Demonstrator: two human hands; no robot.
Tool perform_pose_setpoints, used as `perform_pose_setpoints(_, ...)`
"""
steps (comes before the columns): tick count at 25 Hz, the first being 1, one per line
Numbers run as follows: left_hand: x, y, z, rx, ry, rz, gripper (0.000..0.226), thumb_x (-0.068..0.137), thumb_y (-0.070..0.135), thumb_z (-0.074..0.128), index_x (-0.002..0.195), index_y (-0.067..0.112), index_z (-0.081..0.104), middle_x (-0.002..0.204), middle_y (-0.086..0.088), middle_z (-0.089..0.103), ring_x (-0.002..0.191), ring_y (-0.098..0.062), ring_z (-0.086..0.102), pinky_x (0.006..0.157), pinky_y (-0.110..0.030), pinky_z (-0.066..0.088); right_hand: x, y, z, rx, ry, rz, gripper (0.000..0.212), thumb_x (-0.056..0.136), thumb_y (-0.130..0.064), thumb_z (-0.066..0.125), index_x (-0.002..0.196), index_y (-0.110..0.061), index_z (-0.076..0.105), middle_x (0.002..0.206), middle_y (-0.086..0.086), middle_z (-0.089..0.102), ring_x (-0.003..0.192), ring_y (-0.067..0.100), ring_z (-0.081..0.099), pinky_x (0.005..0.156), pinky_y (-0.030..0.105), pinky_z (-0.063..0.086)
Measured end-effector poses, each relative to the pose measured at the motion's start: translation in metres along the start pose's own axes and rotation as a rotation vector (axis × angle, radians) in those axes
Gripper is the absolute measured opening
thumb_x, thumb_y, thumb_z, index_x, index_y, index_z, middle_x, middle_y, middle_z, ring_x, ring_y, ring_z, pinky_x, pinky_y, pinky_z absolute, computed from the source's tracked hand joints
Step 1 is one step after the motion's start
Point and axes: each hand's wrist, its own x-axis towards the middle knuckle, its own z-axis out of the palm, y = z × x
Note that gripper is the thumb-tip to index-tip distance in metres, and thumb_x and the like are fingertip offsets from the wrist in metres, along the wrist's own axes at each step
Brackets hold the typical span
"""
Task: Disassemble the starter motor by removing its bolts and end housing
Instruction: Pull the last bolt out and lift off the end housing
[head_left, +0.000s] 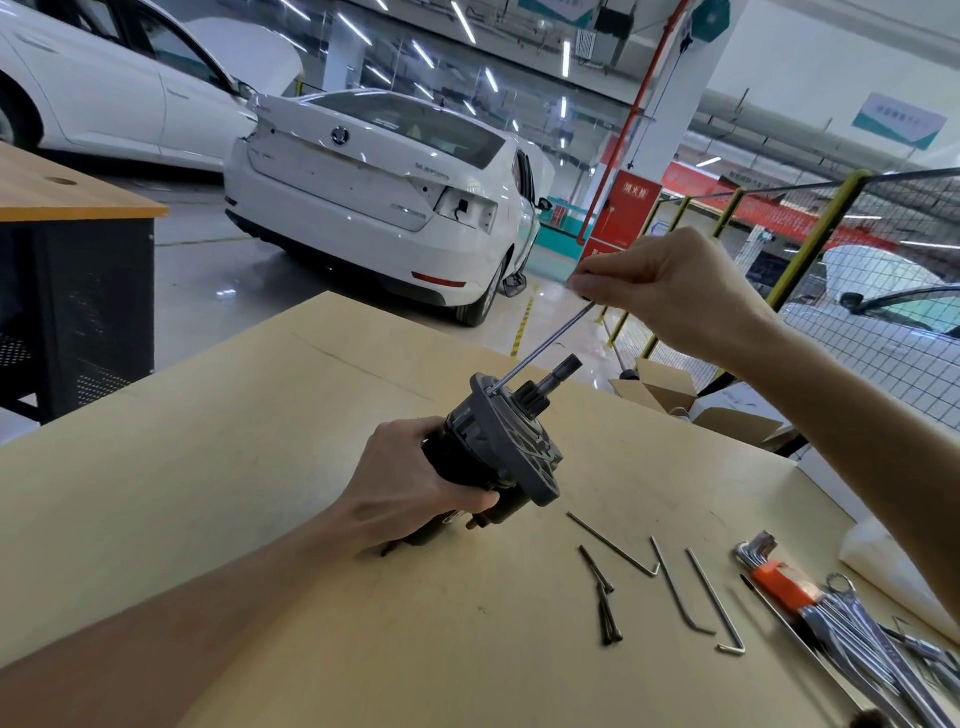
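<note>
My left grip (415, 480) covers most of the starter motor (480, 457) body, so its near end is hidden. My right grip (670, 291) hides the top of the long tool (540, 348), and I cannot tell what kind of handle it has. The wrench set (852, 634) runs off the right and bottom edges. The worktop (260, 467) is cut off at the bottom.

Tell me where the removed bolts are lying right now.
In the head view the removed bolts lie loose on the table, lower right of centre, just below the starter motor that the left hand grips and left of the hex keys.
</note>
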Motion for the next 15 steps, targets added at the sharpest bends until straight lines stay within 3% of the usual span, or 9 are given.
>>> perform_pose_setpoints(2, 0.0, 0.0, 0.0, -0.003, 0.001, 0.001, 0.049, 0.045, 0.053, 0.079, 0.085, 0.025, 0.072, 0.078, 0.007, 0.072, 0.075, -0.012, 0.067, 0.07, -0.031, 0.057, -0.001, -0.002, 0.003, 0.016, -0.013, 0.023, 0.012, 0.094, -0.031, 0.06, 0.09, -0.029, 0.072, 0.068, -0.013, 0.067, 0.057, -0.006, 0.06, 0.052, 0.008, 0.045)
perform_pose_setpoints(5, 0.001, 0.0, 0.0, -0.007, 0.005, -0.006, 0.05, 0.044, 0.053, 0.079, 0.085, 0.025, 0.073, 0.079, 0.007, 0.072, 0.076, -0.012, 0.067, 0.071, -0.032, 0.058, 0.0, -0.006, 0.005, 0.163, -0.024, 0.126, 0.036, 0.1, -0.034, 0.05, 0.078, -0.012, 0.068, 0.058, -0.005, 0.067, 0.048, 0.002, 0.059, 0.047, 0.011, 0.045)
perform_pose_setpoints(11, 0.0, 0.002, 0.0, -0.003, 0.002, 0.003, 0.057, 0.044, 0.053, 0.079, 0.09, 0.02, 0.075, 0.082, 0.003, 0.073, 0.079, -0.018, 0.068, 0.076, -0.043, 0.058, 0.003, -0.001, -0.004, 0.182, -0.223, 0.131, 0.029, 0.102, -0.023, 0.047, 0.081, -0.012, 0.065, 0.064, -0.003, 0.068, 0.058, 0.006, 0.063, 0.055, 0.014, 0.051)
perform_pose_setpoints(15, 0.0, 0.001, 0.001, -0.006, 0.028, -0.01, 0.049, 0.044, 0.051, 0.08, 0.083, 0.021, 0.074, 0.077, 0.0, 0.072, 0.076, -0.022, 0.067, 0.073, -0.048, 0.056, 0.008, 0.008, -0.009, 0.322, -0.301, 0.182, 0.014, 0.098, -0.012, 0.052, 0.098, -0.014, 0.066, 0.072, 0.001, 0.072, 0.066, 0.011, 0.069, 0.06, 0.016, 0.054)
